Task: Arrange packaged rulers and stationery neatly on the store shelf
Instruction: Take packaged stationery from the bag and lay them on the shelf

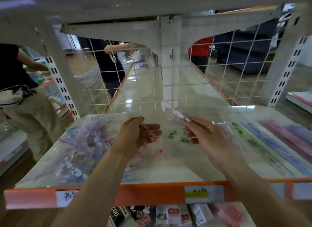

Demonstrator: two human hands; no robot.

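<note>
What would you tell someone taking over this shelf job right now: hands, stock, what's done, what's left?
Left hand grips a small bundle of pink packets.
Right hand pinches one clear-wrapped pink ruler, raised above the shelf.
Done: a green row, a blue row and a pink row lie side by side at the shelf's right.
Left: the purple pile on the left is jumbled, a few green packets lie scattered mid-shelf, and both held items need placing. The picture is blurred, so exact item types are uncertain.
</note>
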